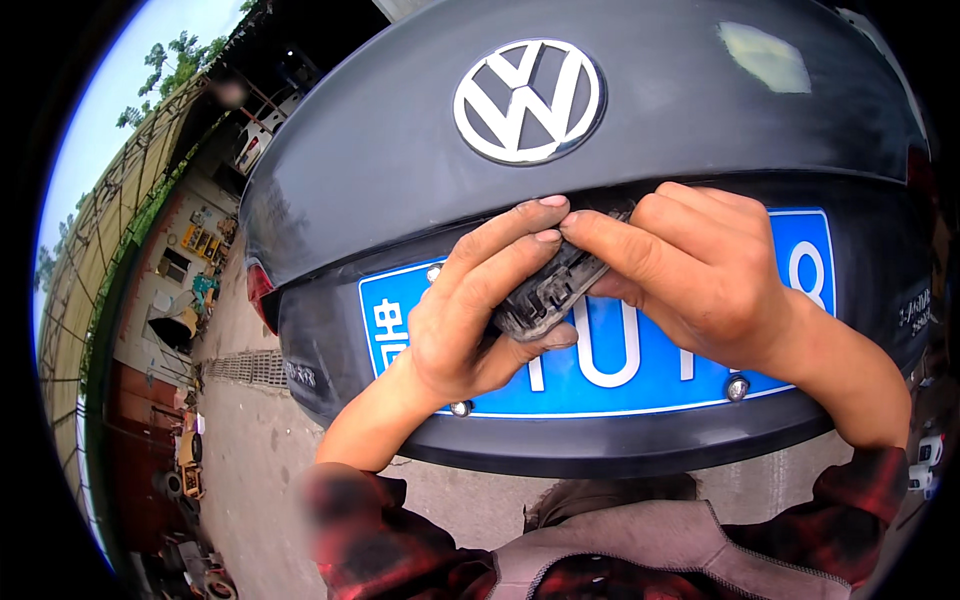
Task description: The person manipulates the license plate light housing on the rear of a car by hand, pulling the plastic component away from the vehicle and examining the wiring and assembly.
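Both hands hold a grimy black plastic car part (pixel 552 290) in front of the back of a dark grey car. It is oblong, with ribs and slots along its side, and is tilted up to the right. My left hand (pixel 465 305) pinches its left end, thumb below and fingers above. Closed round its right end is my right hand (pixel 700 265), which hides much of that end. Behind them the blue licence plate (pixel 590 395) is fixed to the car with screws, and the recess above it is partly covered by my fingers.
A round chrome emblem (pixel 528 100) sits on the trunk lid (pixel 380 150) above my hands. The rear bumper edge (pixel 590 450) runs below the plate. At the far left are a floor grate (pixel 248 367), tires (pixel 174 485) and workshop clutter along a wall.
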The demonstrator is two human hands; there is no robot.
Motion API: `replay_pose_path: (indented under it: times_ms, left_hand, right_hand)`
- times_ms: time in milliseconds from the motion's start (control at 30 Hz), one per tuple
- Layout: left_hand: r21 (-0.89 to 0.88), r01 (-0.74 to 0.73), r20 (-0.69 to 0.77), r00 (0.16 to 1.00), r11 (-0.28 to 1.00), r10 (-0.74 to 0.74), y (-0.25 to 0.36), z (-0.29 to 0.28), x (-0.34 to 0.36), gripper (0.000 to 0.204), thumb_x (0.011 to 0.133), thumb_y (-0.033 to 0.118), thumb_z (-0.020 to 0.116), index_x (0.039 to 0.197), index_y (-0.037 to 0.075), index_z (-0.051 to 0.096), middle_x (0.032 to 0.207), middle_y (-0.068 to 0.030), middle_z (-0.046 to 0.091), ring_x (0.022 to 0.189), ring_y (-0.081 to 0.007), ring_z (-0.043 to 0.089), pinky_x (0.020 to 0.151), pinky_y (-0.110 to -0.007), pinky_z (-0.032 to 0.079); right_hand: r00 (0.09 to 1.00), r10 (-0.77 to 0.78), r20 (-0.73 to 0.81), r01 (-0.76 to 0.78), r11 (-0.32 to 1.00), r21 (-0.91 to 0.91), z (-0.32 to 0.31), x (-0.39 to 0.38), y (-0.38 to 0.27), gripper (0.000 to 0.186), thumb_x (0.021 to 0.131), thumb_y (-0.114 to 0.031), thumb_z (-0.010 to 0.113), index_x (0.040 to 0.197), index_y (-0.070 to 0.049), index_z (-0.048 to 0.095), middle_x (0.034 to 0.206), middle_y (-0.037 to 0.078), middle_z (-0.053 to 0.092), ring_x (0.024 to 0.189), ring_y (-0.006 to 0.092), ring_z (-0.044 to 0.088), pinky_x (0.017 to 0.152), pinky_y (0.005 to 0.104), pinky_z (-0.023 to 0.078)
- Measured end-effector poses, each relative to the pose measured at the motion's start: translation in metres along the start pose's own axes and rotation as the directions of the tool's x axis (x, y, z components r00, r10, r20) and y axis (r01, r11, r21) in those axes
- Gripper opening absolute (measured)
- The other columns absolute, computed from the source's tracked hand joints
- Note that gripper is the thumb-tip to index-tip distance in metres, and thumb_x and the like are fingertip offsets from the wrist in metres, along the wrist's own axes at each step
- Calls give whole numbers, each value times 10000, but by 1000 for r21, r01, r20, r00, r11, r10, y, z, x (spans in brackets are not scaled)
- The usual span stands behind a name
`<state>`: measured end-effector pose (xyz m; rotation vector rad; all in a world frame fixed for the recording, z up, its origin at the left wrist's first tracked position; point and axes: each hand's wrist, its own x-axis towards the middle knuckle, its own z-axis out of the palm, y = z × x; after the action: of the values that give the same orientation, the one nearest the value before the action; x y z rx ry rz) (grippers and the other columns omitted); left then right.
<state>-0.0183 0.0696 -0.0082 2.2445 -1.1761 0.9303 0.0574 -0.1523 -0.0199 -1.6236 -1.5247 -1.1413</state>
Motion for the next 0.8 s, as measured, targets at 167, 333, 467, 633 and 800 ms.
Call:
replay_pose_path:
  times_ms: [167,333,467,633,800]
  left_hand:
    - [14,-24,-8,1000,1000,24,0,-3,1,578,817,185,803,1264,-77,547,1280,-319,588,1182,-415,618,989,-436,515]
    - [2,-30,-13,999,1000,30,-1,-3,0,575,819,178,798,1261,-91,547,1270,-319,592,1175,-413,622,989,-432,512]
    - [3,-15,-4,1000,1000,15,2,-4,2,581,811,176,802,1262,-88,548,1285,-308,586,1184,-409,616,987,-427,512]
    - [21,-7,-17,1000,1000,7,-1,-3,-1,570,868,284,755,1279,-49,543,1284,-289,595,1176,-389,622,990,-437,506]
    - [-17,-2,-38,999,1000,2,0,-2,1,591,778,162,826,1247,-83,564,1272,-298,594,1146,-408,631,965,-426,527]
  right_hand:
    - [1000,-14,10,14,1000,10,0,3,0,447,710,-127,802,1115,18,680,700,68,570,568,200,547,491,316,420]
    - [1000,-15,27,15,1000,22,0,4,0,448,721,-116,800,1127,25,674,706,70,575,566,206,548,489,319,420]
    - [999,-10,53,9,1000,16,-2,3,-1,461,718,-103,802,1135,37,667,720,79,586,571,210,556,491,321,427]
    - [997,-27,77,26,1000,12,-4,2,-3,462,713,-82,806,1138,36,669,738,79,595,570,207,561,492,314,435]
    - [992,-112,50,110,993,33,-5,3,-3,428,703,-29,803,1115,14,692,752,74,598,565,195,559,477,304,429]
